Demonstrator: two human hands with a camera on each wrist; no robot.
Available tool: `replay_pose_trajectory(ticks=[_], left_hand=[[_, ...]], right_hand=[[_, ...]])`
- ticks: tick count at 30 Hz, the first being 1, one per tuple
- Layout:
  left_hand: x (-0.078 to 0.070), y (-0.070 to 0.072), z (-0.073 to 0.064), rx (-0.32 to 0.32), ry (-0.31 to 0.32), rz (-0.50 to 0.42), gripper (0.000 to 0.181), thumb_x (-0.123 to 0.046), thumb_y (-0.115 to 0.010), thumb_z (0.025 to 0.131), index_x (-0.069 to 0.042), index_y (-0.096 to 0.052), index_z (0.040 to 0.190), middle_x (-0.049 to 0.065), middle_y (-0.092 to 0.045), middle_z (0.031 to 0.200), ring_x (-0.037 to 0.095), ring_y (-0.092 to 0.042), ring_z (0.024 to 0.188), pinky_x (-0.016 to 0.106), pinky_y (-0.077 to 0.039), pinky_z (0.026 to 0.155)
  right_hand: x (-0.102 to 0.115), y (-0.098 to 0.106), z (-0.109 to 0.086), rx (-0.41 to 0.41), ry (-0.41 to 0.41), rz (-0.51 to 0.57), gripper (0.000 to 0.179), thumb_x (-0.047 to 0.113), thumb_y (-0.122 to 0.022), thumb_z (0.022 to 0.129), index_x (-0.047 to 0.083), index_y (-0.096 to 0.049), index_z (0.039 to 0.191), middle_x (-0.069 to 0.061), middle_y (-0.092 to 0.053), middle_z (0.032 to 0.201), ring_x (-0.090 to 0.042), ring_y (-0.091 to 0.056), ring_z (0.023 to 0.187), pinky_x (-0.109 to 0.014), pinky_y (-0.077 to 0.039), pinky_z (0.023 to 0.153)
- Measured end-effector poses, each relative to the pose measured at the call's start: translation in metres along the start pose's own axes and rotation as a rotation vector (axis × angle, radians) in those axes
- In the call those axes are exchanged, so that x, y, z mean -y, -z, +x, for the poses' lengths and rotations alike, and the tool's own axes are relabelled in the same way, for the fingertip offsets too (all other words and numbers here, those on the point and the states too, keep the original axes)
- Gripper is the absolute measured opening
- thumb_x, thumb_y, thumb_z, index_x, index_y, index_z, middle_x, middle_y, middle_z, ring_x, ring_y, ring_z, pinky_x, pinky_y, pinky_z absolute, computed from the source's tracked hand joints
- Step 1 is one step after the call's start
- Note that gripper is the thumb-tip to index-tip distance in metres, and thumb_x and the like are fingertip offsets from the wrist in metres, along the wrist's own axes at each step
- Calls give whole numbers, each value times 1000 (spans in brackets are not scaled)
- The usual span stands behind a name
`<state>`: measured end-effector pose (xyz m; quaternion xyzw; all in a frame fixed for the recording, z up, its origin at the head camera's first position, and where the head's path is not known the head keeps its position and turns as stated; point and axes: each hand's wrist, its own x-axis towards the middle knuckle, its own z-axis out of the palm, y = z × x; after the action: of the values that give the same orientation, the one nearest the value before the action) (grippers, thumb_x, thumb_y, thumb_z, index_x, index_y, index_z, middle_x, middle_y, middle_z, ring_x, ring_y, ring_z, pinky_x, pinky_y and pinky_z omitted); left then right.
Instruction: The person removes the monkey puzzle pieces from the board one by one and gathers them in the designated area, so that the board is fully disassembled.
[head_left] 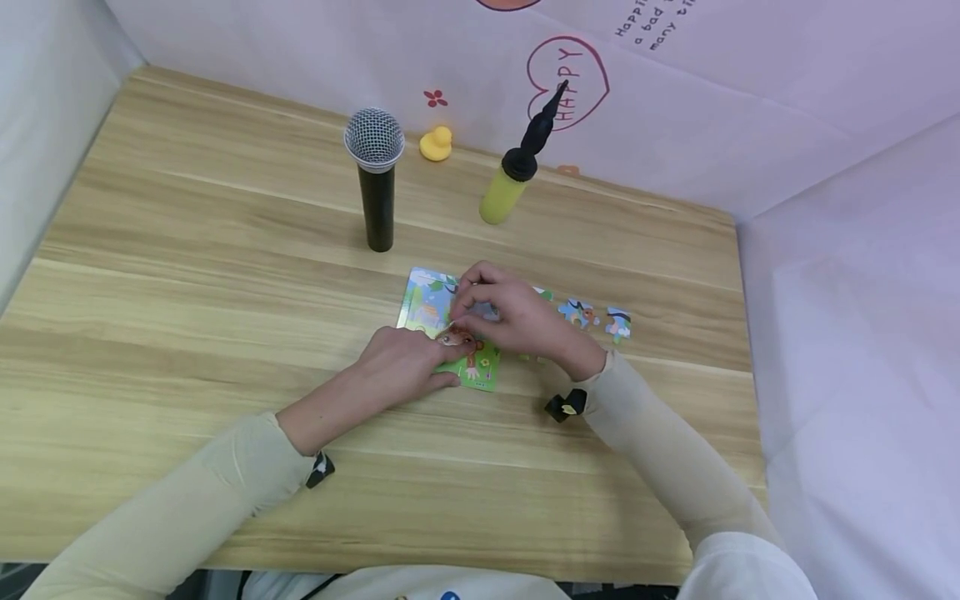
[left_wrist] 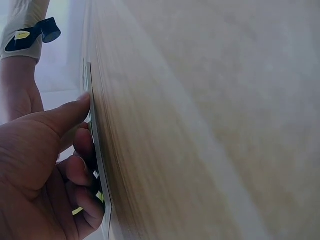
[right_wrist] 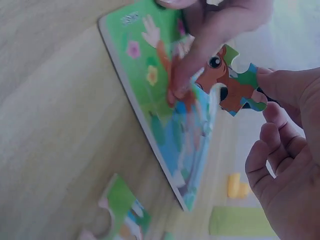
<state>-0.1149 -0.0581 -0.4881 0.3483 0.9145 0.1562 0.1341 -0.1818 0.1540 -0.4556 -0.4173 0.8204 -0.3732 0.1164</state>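
A picture puzzle board (head_left: 429, 298) with blue sky and green grass lies flat under both hands. My left hand (head_left: 405, 362) rests on its near left part; in the left wrist view the thumb (left_wrist: 75, 111) touches the board's edge and the other fingers bend over its face. Above the board, my right hand (head_left: 517, 312) pinches a puzzle piece (right_wrist: 234, 90) between thumb and fingers. That piece shows a brown animal face with a large eye, tilted off the board. Part of the board is hidden by the hands.
Loose puzzle pieces (head_left: 576, 312) lie right of the board, some partly behind the right hand. Farther back stand a microphone (head_left: 377, 196), a small yellow duck (head_left: 436, 144) and a yellow-green pump with a black twisted tip (head_left: 501, 196). White cloth walls border the table.
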Motion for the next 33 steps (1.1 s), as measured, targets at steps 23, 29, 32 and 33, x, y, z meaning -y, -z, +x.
replay_pose_trajectory(ticks=[23,29,32,33], left_hand=[[-1,0,-1,30,31,-41,54,-49,-67,97,-38,-53,148,-4,-45,48,11,-32,48,34,-34,43],[-1,0,0,41,35,-47,55,-49,-66,97,-39,-52,149,-4,-46,49,12,-37,49,35,-35,44],[-1,0,0,44,39,-44,54,-49,-66,97,-39,-52,149,-4,-46,49,13,-39,49,35,-37,44],[-1,0,-1,44,41,-42,54,-49,-66,97,-40,-52,149,-4,-46,49,13,-40,49,35,-37,44]], right_hand=[[-10,85,-95,298,-329,-192,11,8,-74,94,16,-75,86,1,-57,103,-16,-56,101,-41,-47,92],[-27,81,-104,286,-426,-223,10,8,-74,93,16,-76,87,1,-59,103,-16,-56,98,-41,-47,87],[-32,80,-106,273,-450,-207,10,7,-74,93,14,-76,86,-1,-60,103,-18,-56,99,-42,-47,87],[-33,80,-106,269,-453,-201,10,6,-74,93,14,-76,86,-1,-60,103,-19,-56,99,-42,-48,87]])
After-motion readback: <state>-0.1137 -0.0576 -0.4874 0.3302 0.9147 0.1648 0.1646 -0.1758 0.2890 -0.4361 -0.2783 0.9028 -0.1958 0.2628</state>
